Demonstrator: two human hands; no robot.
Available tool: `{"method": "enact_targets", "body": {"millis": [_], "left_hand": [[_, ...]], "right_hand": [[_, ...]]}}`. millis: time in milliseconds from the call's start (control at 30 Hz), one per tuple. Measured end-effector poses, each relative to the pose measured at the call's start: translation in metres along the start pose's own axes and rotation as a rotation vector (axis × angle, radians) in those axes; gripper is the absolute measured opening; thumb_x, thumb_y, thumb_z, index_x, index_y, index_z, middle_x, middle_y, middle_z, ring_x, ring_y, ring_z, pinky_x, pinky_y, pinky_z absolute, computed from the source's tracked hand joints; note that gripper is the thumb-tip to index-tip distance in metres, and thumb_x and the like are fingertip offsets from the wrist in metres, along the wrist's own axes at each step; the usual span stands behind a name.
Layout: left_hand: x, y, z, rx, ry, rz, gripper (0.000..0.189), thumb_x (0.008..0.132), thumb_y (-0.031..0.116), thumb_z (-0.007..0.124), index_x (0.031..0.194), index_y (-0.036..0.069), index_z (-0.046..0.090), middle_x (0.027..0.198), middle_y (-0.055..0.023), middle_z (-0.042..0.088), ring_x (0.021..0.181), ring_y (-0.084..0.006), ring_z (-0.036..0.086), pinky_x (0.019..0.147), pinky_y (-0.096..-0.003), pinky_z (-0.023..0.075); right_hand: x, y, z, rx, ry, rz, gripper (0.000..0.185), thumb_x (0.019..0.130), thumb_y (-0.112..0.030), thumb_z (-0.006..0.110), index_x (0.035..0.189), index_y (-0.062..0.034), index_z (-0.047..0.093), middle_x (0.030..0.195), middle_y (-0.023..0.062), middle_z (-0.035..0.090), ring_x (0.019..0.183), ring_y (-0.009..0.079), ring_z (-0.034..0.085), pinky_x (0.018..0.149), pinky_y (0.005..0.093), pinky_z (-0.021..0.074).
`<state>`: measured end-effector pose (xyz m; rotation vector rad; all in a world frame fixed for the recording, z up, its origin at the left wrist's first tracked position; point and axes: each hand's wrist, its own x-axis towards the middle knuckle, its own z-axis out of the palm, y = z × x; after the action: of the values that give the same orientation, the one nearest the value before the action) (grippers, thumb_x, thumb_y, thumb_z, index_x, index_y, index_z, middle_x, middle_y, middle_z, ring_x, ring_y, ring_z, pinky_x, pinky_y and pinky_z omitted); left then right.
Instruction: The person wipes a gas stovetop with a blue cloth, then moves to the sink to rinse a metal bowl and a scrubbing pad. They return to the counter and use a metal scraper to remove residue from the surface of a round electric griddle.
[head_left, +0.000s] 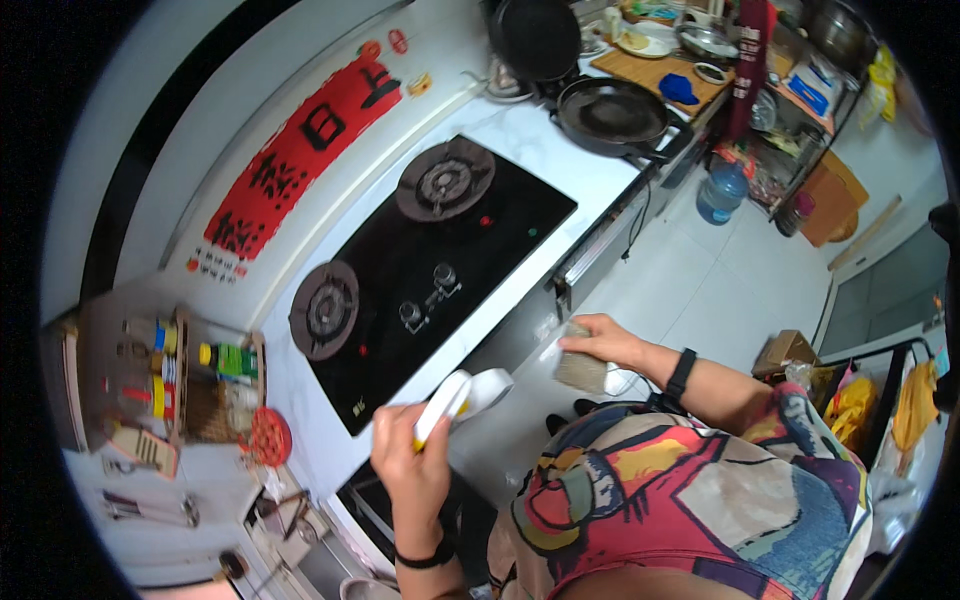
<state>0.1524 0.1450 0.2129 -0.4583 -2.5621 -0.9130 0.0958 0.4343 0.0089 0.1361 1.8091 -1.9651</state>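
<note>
My left hand (409, 450) grips a white plastic object with yellow parts (450, 405), perhaps a spray bottle or brush; its exact kind is unclear. It is held near the front edge of the counter. My right hand (604, 341) holds a greyish-brown cloth or pad (580, 367), its lower part hanging over the floor. A black glass gas hob (442, 277) with two burners lies in the white counter in front of me, left of and above my hands. Both burners bear dark round rings, and no pan stands on them.
A black frying pan (613, 112) stands at the counter's far end beside a wooden board (645, 75) with a blue cloth (678, 88). A spice rack (217, 390) and a red basket (268, 437) are at the left. A blue water bottle (722, 191) stands on the floor.
</note>
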Motion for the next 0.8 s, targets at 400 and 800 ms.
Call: {"method": "enact_targets", "body": {"millis": [400, 800], "left_hand": [[0.140, 0.082, 0.187, -0.393, -0.390, 0.401, 0.018, 0.077, 0.005, 0.074, 0.091, -0.002, 0.065, 0.083, -0.0126, 0.059, 0.073, -0.0249, 0.058, 0.061, -0.0322, 0.0467], [0.225, 0.209, 0.344, -0.538, -0.552, 0.621, 0.022, 0.077, 0.007, 0.074, 0.096, 0.004, 0.063, 0.086, -0.0079, 0.057, 0.071, -0.0231, 0.058, 0.058, -0.0304, 0.0467]], "right_hand": [[-0.083, -0.035, -0.149, -0.366, 0.362, -0.200, 0.068, 0.073, -0.015, 0.075, 0.135, -0.0079, 0.048, 0.120, 0.0093, 0.056, 0.079, 0.0164, 0.054, 0.071, 0.0290, 0.0483], [-0.065, -0.059, -0.270, -0.683, 0.488, -0.315, 0.046, 0.068, -0.030, 0.080, 0.107, -0.0090, 0.065, 0.100, 0.0113, 0.069, 0.091, 0.0329, 0.066, 0.079, 0.0396, 0.0530]]}}
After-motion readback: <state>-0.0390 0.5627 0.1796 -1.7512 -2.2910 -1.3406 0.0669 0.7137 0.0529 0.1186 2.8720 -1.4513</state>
